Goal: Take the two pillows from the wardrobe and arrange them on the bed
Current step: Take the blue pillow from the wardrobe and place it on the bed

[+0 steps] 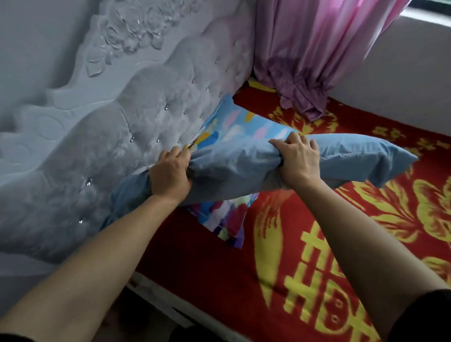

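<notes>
Both bare hands are clamped on a plain light-blue fabric pillow (pixel 259 168) at the foot of the pale grey tufted headboard with small crystal buttons (pixel 148 105). The left hand (pixel 170 174) is closed into a fist around the bunched cloth at the end of the pillow nearest the headboard, knuckles up, thumb tucked against the folds. The right hand (pixel 298 160) is closed over the pillow's middle, fingers curled over its top edge so the stuffing pinches in under the palm. The pillow's far end (pixel 376 158) sticks out away from the headboard, puffed and free of the hands.

Under it lies a second pillow in a bright blue cover printed with pink, yellow, white and purple patches (pixel 235 128). One corner of this one leans up against the headboard, and another corner (pixel 228 225) pokes out below the plain pillow, flat on the bed. The plain pillow rests across its middle.

Both pillows sit on a red bedspread with large yellow flower and character patterns (pixel 333 260), which runs out from the base of the headboard. At the far end of the headboard, a pink-purple gathered curtain (pixel 302 69) hangs down and its hem pools on the bedspread.
</notes>
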The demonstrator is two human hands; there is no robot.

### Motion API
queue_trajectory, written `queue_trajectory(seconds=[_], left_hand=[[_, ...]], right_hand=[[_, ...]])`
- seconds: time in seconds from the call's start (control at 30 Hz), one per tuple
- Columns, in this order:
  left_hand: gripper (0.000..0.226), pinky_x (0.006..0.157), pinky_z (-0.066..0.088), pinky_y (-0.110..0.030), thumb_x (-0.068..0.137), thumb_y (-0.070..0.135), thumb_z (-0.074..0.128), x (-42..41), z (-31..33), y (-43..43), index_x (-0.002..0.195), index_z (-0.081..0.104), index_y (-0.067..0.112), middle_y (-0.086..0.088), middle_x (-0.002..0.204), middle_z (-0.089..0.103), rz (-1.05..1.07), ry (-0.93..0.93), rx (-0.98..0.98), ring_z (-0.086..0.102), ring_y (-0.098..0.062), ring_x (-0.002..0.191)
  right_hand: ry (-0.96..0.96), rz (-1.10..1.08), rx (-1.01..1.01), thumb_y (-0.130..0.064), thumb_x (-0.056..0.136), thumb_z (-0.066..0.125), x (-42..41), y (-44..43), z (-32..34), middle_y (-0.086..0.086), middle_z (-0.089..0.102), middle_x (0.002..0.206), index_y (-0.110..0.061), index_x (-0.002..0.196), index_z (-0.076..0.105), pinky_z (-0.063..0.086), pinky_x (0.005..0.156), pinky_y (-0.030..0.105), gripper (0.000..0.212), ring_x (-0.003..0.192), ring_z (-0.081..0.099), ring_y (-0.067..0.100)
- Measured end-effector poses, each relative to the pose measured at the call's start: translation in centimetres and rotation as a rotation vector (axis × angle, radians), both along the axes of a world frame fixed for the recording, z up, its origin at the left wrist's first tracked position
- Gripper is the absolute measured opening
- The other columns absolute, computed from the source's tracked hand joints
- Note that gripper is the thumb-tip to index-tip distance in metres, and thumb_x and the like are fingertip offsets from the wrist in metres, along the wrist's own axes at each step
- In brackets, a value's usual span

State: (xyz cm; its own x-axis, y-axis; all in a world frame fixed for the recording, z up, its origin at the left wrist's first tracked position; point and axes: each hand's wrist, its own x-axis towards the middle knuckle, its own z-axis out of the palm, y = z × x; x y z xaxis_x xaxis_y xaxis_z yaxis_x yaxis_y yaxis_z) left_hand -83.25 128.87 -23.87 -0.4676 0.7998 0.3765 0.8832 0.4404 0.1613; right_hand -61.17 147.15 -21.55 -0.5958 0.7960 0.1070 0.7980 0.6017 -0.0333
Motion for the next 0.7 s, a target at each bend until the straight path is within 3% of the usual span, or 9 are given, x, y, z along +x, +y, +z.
queue_trajectory(seconds=[0.1,0.23,0.33,0.4,0.43,0.53,0.63,0.7], left_hand=[[0.025,0.048,0.021,-0.028,0.062,0.001,0.066,-4.5,-0.2,3.2,0.080,0.051,0.012,-0.008,0.080,0.057,0.016,-0.028,0.015,0.055,-0.035,0.075],[0.024,0.048,0.020,-0.031,0.060,-0.001,0.063,-8.4,-0.3,6.5,0.075,0.048,0.010,-0.010,0.079,0.058,0.055,-0.037,0.090,0.055,-0.035,0.075],[0.032,0.051,0.032,-0.036,0.054,0.000,0.059,-7.7,-1.9,8.6,0.082,0.048,0.010,-0.012,0.090,0.059,0.051,-0.111,0.074,0.055,-0.036,0.084],[0.035,0.061,0.045,-0.042,0.061,0.006,0.064,-5.5,-4.2,9.7,0.093,0.050,0.009,-0.014,0.102,0.057,0.032,-0.250,-0.044,0.054,-0.038,0.095],[0.036,0.067,0.048,-0.044,0.067,0.013,0.068,-4.4,-5.8,10.3,0.100,0.052,0.010,-0.013,0.108,0.055,0.016,-0.327,-0.129,0.054,-0.038,0.100],[0.039,0.084,0.048,-0.043,0.087,0.029,0.065,-1.5,-12.1,11.1,0.123,0.055,0.018,-0.009,0.124,0.050,-0.058,-0.516,-0.334,0.053,-0.032,0.113],[0.054,0.108,0.035,-0.044,0.096,0.034,0.052,-1.2,-18.2,10.4,0.146,0.038,0.018,-0.012,0.152,0.032,-0.082,-0.584,-0.522,0.037,-0.034,0.136],[0.061,0.115,0.022,-0.049,0.100,0.044,0.040,-1.8,-21.8,9.9,0.153,0.022,0.020,-0.011,0.162,0.013,-0.023,-0.634,-0.673,0.019,-0.036,0.145]], right_hand=[[0.004,-0.019,0.033,-0.026,0.092,0.053,-5.1,2.9,0.3,0.008,0.053,0.118,-0.037,0.130,0.058,0.034,0.105,0.049,0.040,0.114,0.050,0.034],[0.089,-0.066,0.099,-0.020,0.090,0.053,-10.5,6.7,-0.4,0.009,0.051,0.130,-0.034,0.131,0.059,0.018,0.118,0.057,0.043,0.129,0.042,0.036],[0.291,-0.315,0.036,-0.013,0.088,0.056,-13.1,8.2,-2.8,0.013,0.025,0.158,-0.034,0.144,0.040,0.019,0.120,0.053,0.062,0.147,0.021,0.036],[0.543,-0.577,-0.183,-0.021,0.095,0.051,-13.9,8.6,-5.9,0.015,0.003,0.164,-0.028,0.154,0.021,0.023,0.118,0.046,0.067,0.150,0.013,0.035],[0.661,-0.677,-0.381,-0.030,0.098,0.047,-13.9,8.8,-7.9,0.016,0.004,0.164,-0.023,0.155,0.017,0.026,0.117,0.044,0.065,0.150,0.016,0.036],[0.849,-0.725,-0.996,-0.048,0.101,0.037,-12.9,8.9,-14.5,0.017,0.031,0.157,-0.015,0.151,0.029,0.040,0.105,0.047,0.061,0.139,0.039,0.037],[0.711,-0.846,-1.072,-0.056,0.096,0.048,-9.5,7.5,-20.3,0.018,0.027,0.160,-0.007,0.157,0.013,0.027,0.117,0.039,0.085,0.146,0.031,0.034],[0.661,-0.942,-1.107,-0.056,0.093,0.054,-6.1,6.5,-24.3,0.015,0.027,0.161,-0.009,0.158,0.010,0.027,0.119,0.039,0.092,0.146,0.030,0.033]])
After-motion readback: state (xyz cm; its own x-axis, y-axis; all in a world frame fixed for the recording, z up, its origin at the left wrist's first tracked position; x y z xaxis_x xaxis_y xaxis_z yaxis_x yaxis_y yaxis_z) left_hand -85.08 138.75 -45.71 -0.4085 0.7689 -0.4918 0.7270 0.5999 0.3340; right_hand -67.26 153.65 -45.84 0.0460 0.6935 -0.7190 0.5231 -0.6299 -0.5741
